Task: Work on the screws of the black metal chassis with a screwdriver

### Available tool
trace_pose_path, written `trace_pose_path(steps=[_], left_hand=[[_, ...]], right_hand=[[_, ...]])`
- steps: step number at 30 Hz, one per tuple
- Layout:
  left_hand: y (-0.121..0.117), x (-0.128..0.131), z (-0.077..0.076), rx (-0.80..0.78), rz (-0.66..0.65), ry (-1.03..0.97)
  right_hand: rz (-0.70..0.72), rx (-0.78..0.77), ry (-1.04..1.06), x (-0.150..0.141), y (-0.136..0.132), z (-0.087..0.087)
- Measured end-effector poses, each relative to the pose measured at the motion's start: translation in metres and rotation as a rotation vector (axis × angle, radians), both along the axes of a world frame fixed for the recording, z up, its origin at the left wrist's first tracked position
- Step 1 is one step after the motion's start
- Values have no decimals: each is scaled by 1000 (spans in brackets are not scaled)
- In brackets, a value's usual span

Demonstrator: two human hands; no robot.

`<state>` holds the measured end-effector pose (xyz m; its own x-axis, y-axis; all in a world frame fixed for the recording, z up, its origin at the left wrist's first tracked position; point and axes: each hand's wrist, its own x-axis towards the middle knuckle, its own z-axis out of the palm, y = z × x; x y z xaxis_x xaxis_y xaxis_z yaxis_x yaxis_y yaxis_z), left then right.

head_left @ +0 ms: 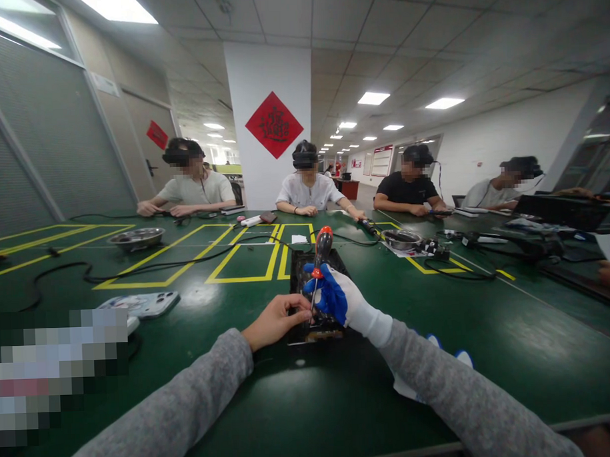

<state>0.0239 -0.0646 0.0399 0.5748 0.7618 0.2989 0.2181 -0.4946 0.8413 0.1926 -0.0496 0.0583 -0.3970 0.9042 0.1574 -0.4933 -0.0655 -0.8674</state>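
Note:
A screwdriver [324, 244] with a black and red handle stands nearly upright, its thin shaft pointing down. My right hand [340, 297], in a white glove with blue-coated fingers, is closed around it just below the handle. Bare and closed, my left hand [281, 317] has thumb and fingertips together beside the lower shaft; what they pinch, if anything, is too small to make out. Under both hands lies a dark rectangular device [297, 269] with parts showing at its near end. The screwdriver's tip is hard to see against it.
A white and blue glove [410, 385] lies partly under my right forearm. To the left are a phone [147, 304], a metal bowl [136, 238] and a black cable [151, 264]. Another metal bowl [401, 238] stands right. Several people sit across the green table [489, 355].

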Motion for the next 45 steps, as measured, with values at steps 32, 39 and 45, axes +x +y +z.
trace_pose_path(steps=[32, 39, 45], left_hand=[[0, 1, -1, 32, 38, -9], [0, -1, -1, 13, 4, -2], [0, 1, -1, 17, 61, -30]], right_hand=[[-11, 68, -8, 1, -3, -1], [-23, 54, -51, 1, -7, 4], [-70, 66, -33, 0, -3, 0]])
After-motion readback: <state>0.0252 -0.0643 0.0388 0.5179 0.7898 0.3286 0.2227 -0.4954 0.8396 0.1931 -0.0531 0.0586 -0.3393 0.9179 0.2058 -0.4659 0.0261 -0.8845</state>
